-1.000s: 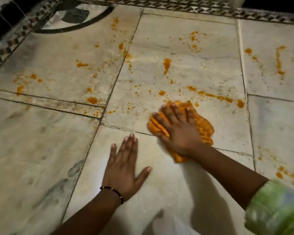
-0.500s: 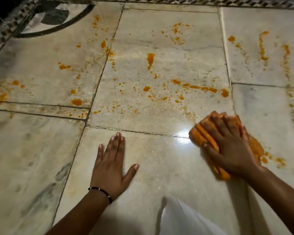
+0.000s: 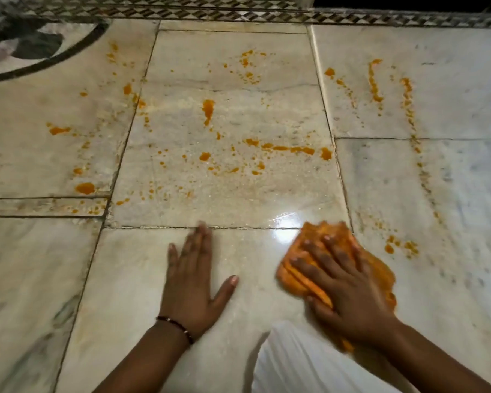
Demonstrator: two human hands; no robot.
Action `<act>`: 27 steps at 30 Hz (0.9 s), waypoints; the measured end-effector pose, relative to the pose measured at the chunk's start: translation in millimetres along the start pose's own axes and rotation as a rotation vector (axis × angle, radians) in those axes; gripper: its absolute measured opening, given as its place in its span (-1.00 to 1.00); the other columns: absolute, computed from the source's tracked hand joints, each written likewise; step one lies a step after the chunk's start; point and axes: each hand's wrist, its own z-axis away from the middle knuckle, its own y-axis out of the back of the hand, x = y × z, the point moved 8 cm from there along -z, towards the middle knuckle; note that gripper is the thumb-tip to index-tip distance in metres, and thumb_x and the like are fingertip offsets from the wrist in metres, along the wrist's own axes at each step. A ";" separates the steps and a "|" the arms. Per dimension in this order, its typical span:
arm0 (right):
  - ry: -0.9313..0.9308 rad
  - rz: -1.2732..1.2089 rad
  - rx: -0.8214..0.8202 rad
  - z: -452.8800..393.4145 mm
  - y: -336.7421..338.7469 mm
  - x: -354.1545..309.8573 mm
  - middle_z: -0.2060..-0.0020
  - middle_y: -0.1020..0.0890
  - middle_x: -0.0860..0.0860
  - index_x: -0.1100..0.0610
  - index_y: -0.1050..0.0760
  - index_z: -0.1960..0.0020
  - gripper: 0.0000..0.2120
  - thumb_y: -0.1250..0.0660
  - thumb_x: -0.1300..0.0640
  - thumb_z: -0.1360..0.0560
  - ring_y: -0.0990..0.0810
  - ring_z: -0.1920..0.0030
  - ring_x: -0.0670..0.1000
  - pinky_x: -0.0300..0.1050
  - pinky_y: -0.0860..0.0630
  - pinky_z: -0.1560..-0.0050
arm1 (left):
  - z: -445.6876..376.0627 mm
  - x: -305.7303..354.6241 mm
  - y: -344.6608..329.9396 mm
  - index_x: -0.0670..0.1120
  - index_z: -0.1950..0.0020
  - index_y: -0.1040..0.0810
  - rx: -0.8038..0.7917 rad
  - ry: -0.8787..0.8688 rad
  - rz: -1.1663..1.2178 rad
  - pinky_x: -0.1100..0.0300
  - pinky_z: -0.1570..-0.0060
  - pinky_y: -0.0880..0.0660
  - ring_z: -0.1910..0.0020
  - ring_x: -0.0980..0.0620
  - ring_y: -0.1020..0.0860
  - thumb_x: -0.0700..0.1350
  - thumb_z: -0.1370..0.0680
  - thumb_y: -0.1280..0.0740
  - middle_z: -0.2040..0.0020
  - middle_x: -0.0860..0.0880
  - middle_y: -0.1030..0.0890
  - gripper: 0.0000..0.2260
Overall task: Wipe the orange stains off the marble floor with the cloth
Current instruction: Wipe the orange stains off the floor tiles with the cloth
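A person's right hand (image 3: 349, 290) pressed a crumpled orange cloth (image 3: 318, 279) flat against the marble floor (image 3: 233, 114), fingers spread and nearly straight over the fabric, thumb at its near edge. Half a second before, the same hand and cloth had sat farther to the right in the head camera's view, past the floor joint; a second before, they had lain on the slab above the cross joint, close to the streak of spills. The cloth now lay just below that cross joint, beside a bright glare on the polished stone.

The left hand (image 3: 190, 282) stayed where it had been throughout, palm down and open on the near slab, fingers together and pointing away, thumb out to the side, a thin dark bracelet (image 3: 176, 327) at the wrist. It lay near the cloth without touching it.

Orange stains (image 3: 284, 148) still marked the slabs beyond both hands: a long streak and scattered drops on the middle slab, blots on the left slab, two trails on the far right slab and a small cluster just right of the cloth. A patterned inlay border (image 3: 238, 12) ran along the far edge, with a dark curved inlay (image 3: 54, 56) at upper left. White fabric (image 3: 301, 361) filled the bottom of the view between the forearms, covering part of the near slab.
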 end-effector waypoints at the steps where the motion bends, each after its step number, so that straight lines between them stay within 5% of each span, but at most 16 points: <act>1: -0.073 -0.010 -0.002 13.2 2.1 23.5 -0.51 -0.19 -0.03 -0.26 -0.02 -0.52 -0.36 -0.06 -0.28 -0.47 -0.09 -0.51 0.14 0.31 -0.01 -0.41 | -7.0 21.4 -5.4 -0.11 -0.57 0.04 -0.013 -0.072 0.007 -0.02 -0.47 0.18 -0.54 0.02 0.07 0.35 -0.53 0.06 -0.58 -0.04 0.05 -0.25; 7: -0.570 0.021 -0.017 -12.8 19.4 140.5 -0.56 0.08 -0.06 -0.33 0.22 -0.49 -0.34 0.30 -0.45 -0.42 0.15 -0.53 0.11 0.31 0.17 -0.44 | -28.5 89.3 -48.2 -0.16 -0.56 -0.01 -0.159 -0.279 -0.135 -0.10 -0.43 0.12 -0.53 0.02 0.07 0.37 -0.53 0.13 -0.57 -0.08 0.02 -0.22; 13: -0.271 0.036 -0.005 -58.6 12.3 49.0 -0.55 0.07 -0.04 -0.25 0.19 -0.52 -0.41 0.07 -0.28 -0.55 0.20 -0.53 0.14 0.32 0.31 -0.41 | -30.4 89.1 -57.2 -0.19 -0.53 -0.15 -0.163 -0.276 -0.198 -0.14 -0.42 0.01 -0.52 -0.02 -0.05 0.35 -0.53 0.07 -0.55 -0.12 -0.12 -0.23; 18: -0.206 0.017 -0.008 37.6 -6.2 42.9 -0.55 -0.08 -0.05 -0.22 0.00 -0.53 -0.42 -0.01 -0.23 -0.53 0.00 -0.54 0.12 0.30 0.06 -0.43 | -30.4 89.0 -57.7 -0.16 -0.55 -0.10 -0.145 -0.268 -0.190 -0.13 -0.43 0.01 -0.53 0.00 -0.04 0.35 -0.51 0.01 -0.56 -0.10 -0.08 -0.22; 22: -0.480 -0.034 0.008 94.9 1.6 115.7 -0.55 -0.05 -0.07 -0.27 0.11 -0.52 -0.47 0.21 -0.28 -0.57 0.02 -0.54 0.08 0.23 0.11 -0.46 | -29.8 88.9 -57.0 -0.16 -0.55 -0.06 -0.137 -0.261 -0.191 -0.13 -0.44 0.01 -0.53 0.00 -0.02 0.36 -0.53 0.06 -0.56 -0.09 -0.05 -0.23; 27: -0.776 -0.040 0.023 35.5 16.4 170.8 -0.56 0.09 -0.04 -0.26 0.18 -0.52 -0.41 0.26 -0.31 -0.50 0.18 -0.54 0.10 0.30 0.25 -0.44 | -29.5 88.7 -57.5 -0.16 -0.55 -0.06 -0.147 -0.262 -0.194 -0.13 -0.44 0.02 -0.53 -0.02 -0.03 0.35 -0.53 0.08 -0.57 -0.09 -0.05 -0.23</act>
